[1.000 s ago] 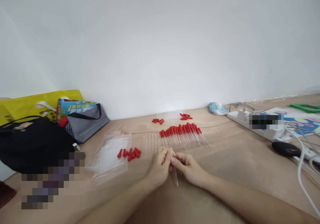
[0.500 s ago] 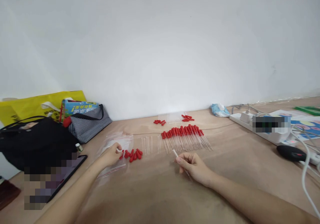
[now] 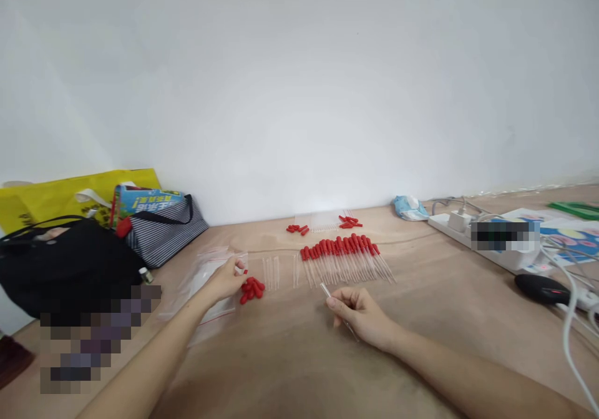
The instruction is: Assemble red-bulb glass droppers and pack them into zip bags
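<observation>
- A clear tube [image 3: 325, 291] is pinched by the right hand [image 3: 359, 311].
- The left hand [image 3: 229, 278] is curled beside red bulbs [image 3: 253, 290]; its grip cannot be told.

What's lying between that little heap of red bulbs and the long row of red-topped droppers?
Several thin clear tubes without red tops lie between the heap of red bulbs and the row of droppers, as the head view shows.
</observation>
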{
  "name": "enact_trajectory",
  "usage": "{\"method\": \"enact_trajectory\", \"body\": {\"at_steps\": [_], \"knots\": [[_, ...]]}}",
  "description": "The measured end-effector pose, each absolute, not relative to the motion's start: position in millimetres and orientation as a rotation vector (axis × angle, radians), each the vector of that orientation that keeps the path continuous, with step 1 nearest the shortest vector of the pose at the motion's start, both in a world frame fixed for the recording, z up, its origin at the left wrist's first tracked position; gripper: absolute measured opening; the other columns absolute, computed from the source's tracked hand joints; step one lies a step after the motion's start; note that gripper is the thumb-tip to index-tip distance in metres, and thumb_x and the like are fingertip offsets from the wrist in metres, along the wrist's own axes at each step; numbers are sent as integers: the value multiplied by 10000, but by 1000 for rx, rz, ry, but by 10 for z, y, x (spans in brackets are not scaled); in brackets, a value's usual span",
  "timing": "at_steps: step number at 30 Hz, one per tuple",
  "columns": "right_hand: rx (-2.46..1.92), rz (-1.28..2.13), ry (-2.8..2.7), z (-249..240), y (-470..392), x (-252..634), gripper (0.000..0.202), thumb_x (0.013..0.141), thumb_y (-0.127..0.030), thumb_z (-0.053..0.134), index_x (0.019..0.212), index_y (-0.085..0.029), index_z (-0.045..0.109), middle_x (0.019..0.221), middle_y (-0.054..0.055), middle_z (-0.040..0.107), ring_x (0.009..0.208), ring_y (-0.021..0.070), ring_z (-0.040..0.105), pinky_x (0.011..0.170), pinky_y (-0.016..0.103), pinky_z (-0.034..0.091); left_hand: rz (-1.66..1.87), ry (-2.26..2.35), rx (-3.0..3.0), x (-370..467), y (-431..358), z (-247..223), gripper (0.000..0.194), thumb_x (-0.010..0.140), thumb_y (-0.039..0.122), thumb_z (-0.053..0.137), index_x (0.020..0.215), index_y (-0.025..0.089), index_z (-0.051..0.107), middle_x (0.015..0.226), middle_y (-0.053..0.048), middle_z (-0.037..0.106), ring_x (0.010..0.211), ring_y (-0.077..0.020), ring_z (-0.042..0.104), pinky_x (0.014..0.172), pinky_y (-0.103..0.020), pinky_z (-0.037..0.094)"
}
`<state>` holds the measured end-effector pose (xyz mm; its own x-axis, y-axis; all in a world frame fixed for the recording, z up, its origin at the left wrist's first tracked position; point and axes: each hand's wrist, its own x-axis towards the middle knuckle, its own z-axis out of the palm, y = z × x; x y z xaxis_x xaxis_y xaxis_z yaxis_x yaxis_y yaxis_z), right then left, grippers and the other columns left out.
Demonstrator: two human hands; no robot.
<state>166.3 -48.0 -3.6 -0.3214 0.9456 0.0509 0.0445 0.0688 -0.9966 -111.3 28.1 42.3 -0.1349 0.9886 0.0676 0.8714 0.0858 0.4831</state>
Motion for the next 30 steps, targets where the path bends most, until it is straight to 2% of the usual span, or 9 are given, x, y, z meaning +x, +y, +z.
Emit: {"method": "enact_trajectory", "body": {"at_steps": [7, 10, 12, 14, 16, 19, 21, 25, 30], "knots": [[-1026, 1313, -1539, -21, -481, 1655, 480, 654, -630, 492, 588, -155, 502, 449, -35, 477, 413, 55, 356, 438, 193, 277, 666, 2051, 1984, -1099, 358, 514, 173, 627, 86, 456, 772, 180, 460, 486, 71, 483, 483, -144, 522, 459, -213, 351], [-1039, 1264, -1546, -51, -468, 1656, 480, 694, -629, 447, 633, -157, 510, 420, -51, 433, 406, 63, 365, 432, 193, 286, 803, 2043, 2057, -998, 263, 530, 183, 686, 122, 431, 857, 173, 473, 670, 21, 527, 632, -151, 561, 562, -230, 411], [-1049, 1239, -1542, -71, -449, 1669, 476, 728, -618, 409, 680, -157, 518, 418, -63, 397, 398, 67, 368, 422, 193, 290, 899, 1932, 2144, -829, 125, 510, 206, 742, 167, 410, 935, 176, 481, 826, -14, 526, 759, -150, 562, 654, -237, 436], [-1053, 1193, -1560, -88, -418, 1701, 457, 762, -589, 384, 734, -158, 530, 446, -62, 391, 406, 73, 381, 421, 195, 302, 968, 1610, 2311, -604, -45, 459, 231, 777, 217, 418, 986, 181, 511, 881, -39, 515, 779, -162, 548, 708, -271, 441], [-1041, 1069, -1640, -101, -379, 1751, 408, 794, -535, 382, 788, -164, 552, 515, -35, 457, 468, 91, 435, 456, 207, 339, 951, 1401, 2368, -377, -195, 378, 189, 778, 221, 443, 916, 194, 569, 912, -50, 511, 819, -173, 533, 734, -283, 432], [-1001, 805, -1818, -113, -324, 1836, 305, 832, -425, 394, 850, -186, 583, 711, 26, 584, 654, 135, 521, 597, 248, 402, 925, 1231, 2314, -137, -308, 217, 141, 785, 230, 460, 841, 184, 581, 877, -40, 528, 759, -156, 530, 703, -273, 436], [-979, 685, -1915, -111, -305, 1877, 268, 849, -358, 383, 872, -187, 588, 802, 50, 602, 743, 154, 535, 673, 275, 411, 933, 1197, 2215, -66, -312, 113, 129, 787, 246, 466, 808, 172, 569, 806, -30, 544, 711, -150, 531, 654, -256, 440], [-949, 603, -2029, -87, -324, 1899, 250, 861, -267, 359, 935, -179, 582, 828, 63, 579, 778, 155, 533, 706, 284, 416, 905, 1189, 2080, -51, -288, 8, 159, 776, 289, 483, 777, 158, 572, 716, -19, 561, 635, -147, 526, 574, -238, 427], [-973, 583, -2060, -81, -351, 1891, 249, 856, -247, 367, 950, -176, 586, 791, 58, 558, 747, 152, 526, 682, 280, 422, 894, 1109, 1993, -57, -298, 19, 170, 782, 283, 468, 822, 160, 578, 741, -19, 580, 650, -143, 530, 598, -238, 429]]}}
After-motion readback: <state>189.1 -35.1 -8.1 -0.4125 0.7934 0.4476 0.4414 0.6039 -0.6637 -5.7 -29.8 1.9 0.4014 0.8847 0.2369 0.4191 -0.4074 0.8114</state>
